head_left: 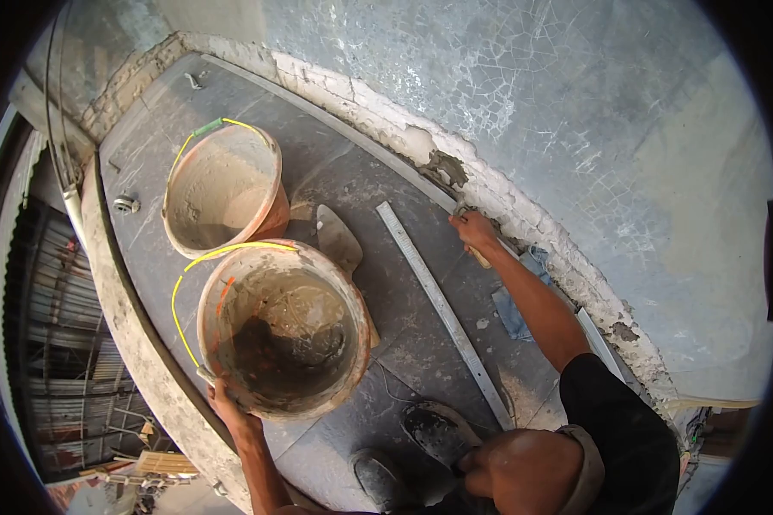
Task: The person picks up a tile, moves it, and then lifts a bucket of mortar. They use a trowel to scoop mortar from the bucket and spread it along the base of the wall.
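My left hand [223,403] is closed on the handle end of the near bucket [361,343], at its lower left rim; wet grey mortar [305,322] lies inside. At the foot of the wall, my right hand [474,232] grips a small trowel by its wooden handle [479,257]; the blade is mostly hidden against the wall edge. Just left of it along that edge is a dark patch of mortar [447,168]. A second bucket [270,215] with a yellow wire handle and a green grip stands beyond the near one.
A larger trowel [337,239] lies beside the buckets. A long metal straightedge [442,309] crosses the tiled floor. Blue cloth [511,313] lies under my right forearm. Along the left runs a raised ledge [133,330], with a drop to corrugated roofing [60,343] beyond.
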Motion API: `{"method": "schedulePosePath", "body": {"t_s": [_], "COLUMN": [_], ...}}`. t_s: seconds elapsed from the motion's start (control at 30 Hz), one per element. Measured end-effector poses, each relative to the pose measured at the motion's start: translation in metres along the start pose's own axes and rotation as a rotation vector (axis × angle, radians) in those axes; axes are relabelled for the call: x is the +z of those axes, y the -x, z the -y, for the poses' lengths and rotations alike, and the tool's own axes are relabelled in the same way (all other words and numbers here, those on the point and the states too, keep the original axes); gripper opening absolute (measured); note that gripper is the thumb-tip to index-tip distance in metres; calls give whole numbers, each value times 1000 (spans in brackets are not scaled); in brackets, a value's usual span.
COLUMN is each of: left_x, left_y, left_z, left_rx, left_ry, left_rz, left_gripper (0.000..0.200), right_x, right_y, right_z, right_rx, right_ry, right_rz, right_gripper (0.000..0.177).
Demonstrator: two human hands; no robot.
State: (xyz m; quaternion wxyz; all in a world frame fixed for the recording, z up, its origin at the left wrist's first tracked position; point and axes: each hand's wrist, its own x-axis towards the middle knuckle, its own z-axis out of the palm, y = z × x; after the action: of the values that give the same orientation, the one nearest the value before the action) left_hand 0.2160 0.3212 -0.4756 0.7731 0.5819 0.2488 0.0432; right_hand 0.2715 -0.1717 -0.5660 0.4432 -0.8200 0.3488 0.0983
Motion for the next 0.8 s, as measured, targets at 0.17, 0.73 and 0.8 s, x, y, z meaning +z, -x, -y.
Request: {"method": "schedulePosePath", "body": {"t_s": [0.17,0.73,0.8], "left_x": [3,4,2], "left_y": [2,3,-1], "left_z": [-1,-4,1], "left_rx": [24,-10,12], "left_ry": [-46,-52,-49], "left_rz": [-80,-46,-86], "left_gripper": [29,28,29], "right_x": [-4,-36,-34], "right_y": [5,69,73], "right_z": [-3,-14,-15], "right_rx": [-62,-38,-78], "right_ry": [-66,-353,-304], "right_rz": [-51,-83,-101], "right_gripper": [40,39,39]}}
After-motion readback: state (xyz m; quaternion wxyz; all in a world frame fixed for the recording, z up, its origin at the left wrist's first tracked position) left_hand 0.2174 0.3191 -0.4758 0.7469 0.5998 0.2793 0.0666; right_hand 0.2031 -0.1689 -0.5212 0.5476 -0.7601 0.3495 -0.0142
